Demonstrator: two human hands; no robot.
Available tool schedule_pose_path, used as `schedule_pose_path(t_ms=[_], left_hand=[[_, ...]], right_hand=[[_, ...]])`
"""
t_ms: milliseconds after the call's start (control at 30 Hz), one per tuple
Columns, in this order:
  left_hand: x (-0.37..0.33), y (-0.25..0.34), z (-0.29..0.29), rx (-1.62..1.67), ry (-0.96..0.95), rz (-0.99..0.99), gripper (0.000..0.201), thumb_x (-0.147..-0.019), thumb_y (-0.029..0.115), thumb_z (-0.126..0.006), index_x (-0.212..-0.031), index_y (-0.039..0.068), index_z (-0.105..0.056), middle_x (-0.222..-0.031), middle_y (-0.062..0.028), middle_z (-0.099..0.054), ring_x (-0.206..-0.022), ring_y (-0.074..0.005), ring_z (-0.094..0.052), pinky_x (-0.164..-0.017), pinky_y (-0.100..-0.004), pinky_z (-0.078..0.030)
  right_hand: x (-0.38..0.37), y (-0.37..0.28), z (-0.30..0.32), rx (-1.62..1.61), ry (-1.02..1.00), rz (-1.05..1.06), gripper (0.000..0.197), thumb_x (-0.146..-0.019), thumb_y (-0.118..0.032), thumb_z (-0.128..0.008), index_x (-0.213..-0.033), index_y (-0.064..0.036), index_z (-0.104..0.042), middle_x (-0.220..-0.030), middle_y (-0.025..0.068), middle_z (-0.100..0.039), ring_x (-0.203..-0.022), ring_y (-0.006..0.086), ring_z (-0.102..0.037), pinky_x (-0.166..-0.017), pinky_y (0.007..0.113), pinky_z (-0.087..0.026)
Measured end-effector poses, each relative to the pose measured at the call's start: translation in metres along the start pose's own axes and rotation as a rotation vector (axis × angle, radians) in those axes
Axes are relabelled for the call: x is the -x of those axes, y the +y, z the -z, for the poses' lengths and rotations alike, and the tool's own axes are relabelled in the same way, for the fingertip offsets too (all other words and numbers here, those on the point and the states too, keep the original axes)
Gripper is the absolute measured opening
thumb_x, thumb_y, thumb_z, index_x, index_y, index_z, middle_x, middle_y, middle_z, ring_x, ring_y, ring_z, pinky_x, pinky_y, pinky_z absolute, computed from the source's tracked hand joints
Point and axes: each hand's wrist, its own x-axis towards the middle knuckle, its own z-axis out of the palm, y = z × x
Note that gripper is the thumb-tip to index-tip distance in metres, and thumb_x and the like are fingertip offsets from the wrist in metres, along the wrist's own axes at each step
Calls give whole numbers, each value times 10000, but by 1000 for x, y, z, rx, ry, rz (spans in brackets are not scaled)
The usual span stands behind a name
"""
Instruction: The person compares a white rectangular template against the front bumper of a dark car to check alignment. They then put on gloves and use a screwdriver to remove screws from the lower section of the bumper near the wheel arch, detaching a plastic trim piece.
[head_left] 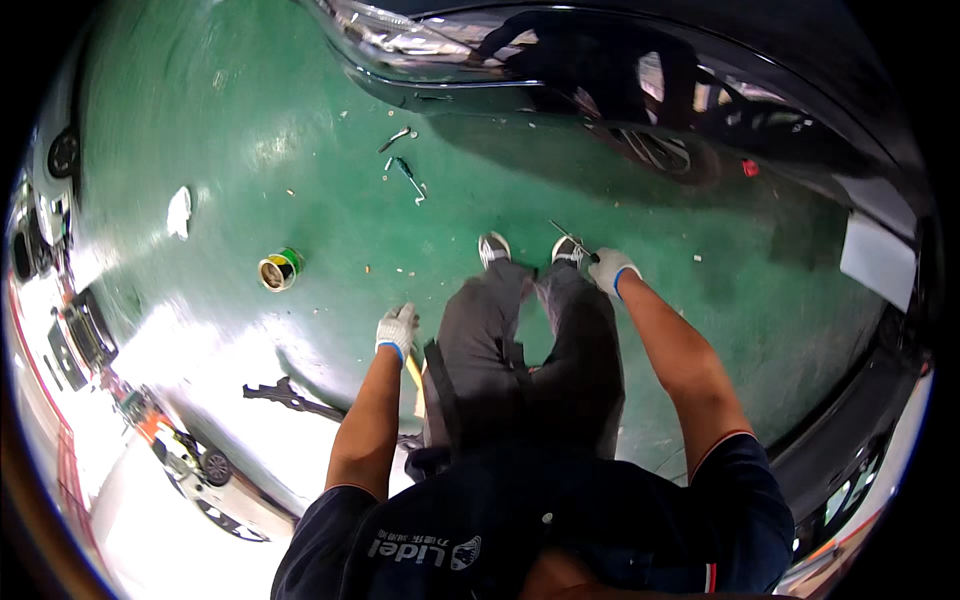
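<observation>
My right hand (611,270), in a white knit glove with a blue cuff, is closed around the dark handle of a thin-shafted tool (570,237) that looks like a screwdriver. Its shaft points forward and left over my right shoe (567,250). On the left, my gloved left hand (398,328) hangs beside my thigh with its fingers curled. A yellow strip-like thing (414,372) shows just below that hand, partly behind my leg; whether the fingers hold it is hidden.
A dark car (600,60) spans the far side. On the green floor (330,220) lie a green-handled tool (406,176), a dark-handled tool (395,139), an open can (280,270), a white cloth (179,212), a black bracket-like part (290,397) and small scraps. Another dark vehicle (840,455) stands right.
</observation>
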Motion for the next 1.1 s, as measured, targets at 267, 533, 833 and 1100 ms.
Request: schedule_pose_path(t_ms=[267,533,833,1100], left_hand=[[-251,-33,-39,-545,180,-83,485,-983,407,-525,-1235,30,-697,-1307,-225,-668,-1187,-409,-648,-1011,-452,-518],[-429,106,-43,-386,512,-359,516,-876,252,-568,-1375,143,-644,-1312,-189,-666,-1240,-365,-623,-1062,-458,-492],[-500,122,-65,-515,439,-358,391,-983,189,-499,-1363,182,-589,-1509,-83,-531,-1290,-357,-593,-1065,-437,-500],[-541,149,-51,-335,587,-360,339,-1009,320,-493,-1127,110,-732,-1269,-165,-674,-1094,-366,-684,-949,-485,-535]], right_hand=[[-185,-78,31,245,146,110,490,-888,-114,-509,-1368,-101,-608,-1331,209,-658,-1234,407,-623,-1035,481,-508],[-280,-148,25,685,140,42,364,-865,-175,-630,-1185,-66,-767,-1305,154,-708,-1198,324,-689,-954,444,-567],[-264,-162,4,484,343,65,330,-918,-177,-562,-1142,-69,-780,-1241,173,-728,-1111,357,-717,-925,471,-578],[-274,-167,-2,484,386,83,313,-908,-170,-569,-1106,-52,-781,-1175,165,-750,-1042,351,-730,-879,479,-579]])
